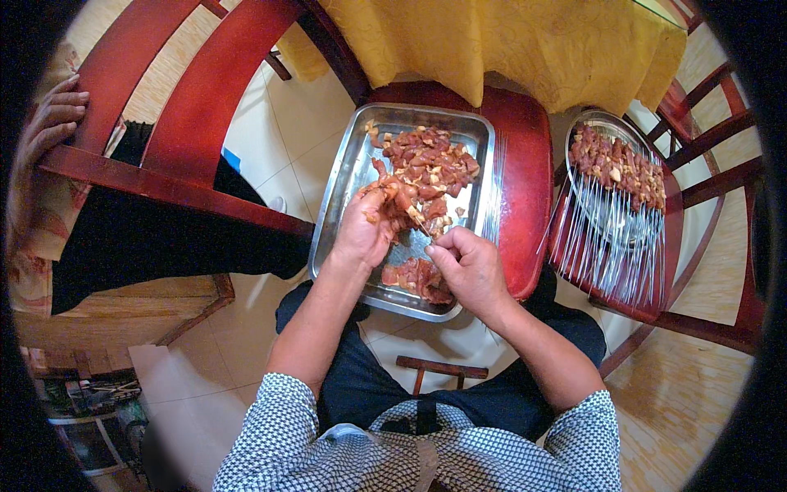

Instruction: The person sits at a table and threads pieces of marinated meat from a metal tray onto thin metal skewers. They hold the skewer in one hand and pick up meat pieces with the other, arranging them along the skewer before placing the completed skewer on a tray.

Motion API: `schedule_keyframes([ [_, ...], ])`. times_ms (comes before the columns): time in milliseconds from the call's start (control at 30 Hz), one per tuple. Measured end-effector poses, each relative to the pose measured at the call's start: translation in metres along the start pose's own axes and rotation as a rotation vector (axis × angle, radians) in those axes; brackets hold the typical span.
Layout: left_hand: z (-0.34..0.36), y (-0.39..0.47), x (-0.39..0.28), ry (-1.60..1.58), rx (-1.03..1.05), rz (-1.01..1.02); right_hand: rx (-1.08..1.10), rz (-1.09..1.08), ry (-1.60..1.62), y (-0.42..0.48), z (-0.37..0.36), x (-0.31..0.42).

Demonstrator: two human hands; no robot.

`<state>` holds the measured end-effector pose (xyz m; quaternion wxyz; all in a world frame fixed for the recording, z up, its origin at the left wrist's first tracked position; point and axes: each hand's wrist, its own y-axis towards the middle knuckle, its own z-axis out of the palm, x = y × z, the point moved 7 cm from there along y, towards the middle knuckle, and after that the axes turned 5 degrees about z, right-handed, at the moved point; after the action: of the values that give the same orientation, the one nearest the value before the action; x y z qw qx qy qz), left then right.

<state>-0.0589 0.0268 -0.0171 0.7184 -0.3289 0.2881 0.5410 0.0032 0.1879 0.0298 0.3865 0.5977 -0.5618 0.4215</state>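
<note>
My left hand (pixel 364 226) is closed around several pieces of raw meat (pixel 404 198) over a rectangular metal tray (pixel 322 212). My right hand (pixel 470 264) pinches a thin metal skewer (pixel 424 229) whose other end runs into the meat by my left fingers. Behind my hands, a pile of cut raw meat (pixel 424 157) lies in the tray; a smaller heap of meat (pixel 415 278) lies at its near end. Bare metal skewers (pixel 499 184) lie along the tray's right side on a red chair seat (pixel 529 203).
On another red chair at right, a round metal platter (pixel 578 126) bears many meat skewers (pixel 615 166), their bare ends over the near rim. A yellow tablecloth (pixel 424 43) hangs beyond the tray. At left, another person's hand (pixel 58 117) rests on a red wooden chair back (pixel 154 175).
</note>
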Motion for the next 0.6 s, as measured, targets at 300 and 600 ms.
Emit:
schedule_keyframes([
  [300,-0.013,-0.009,-0.015,-0.036,-0.108,0.020,0.025,0.090,0.437,0.004,0.002,-0.020],
  [600,-0.009,-0.007,-0.032,0.144,-0.191,0.220,-0.257,0.046,0.171,-0.006,-0.072,-0.013],
])
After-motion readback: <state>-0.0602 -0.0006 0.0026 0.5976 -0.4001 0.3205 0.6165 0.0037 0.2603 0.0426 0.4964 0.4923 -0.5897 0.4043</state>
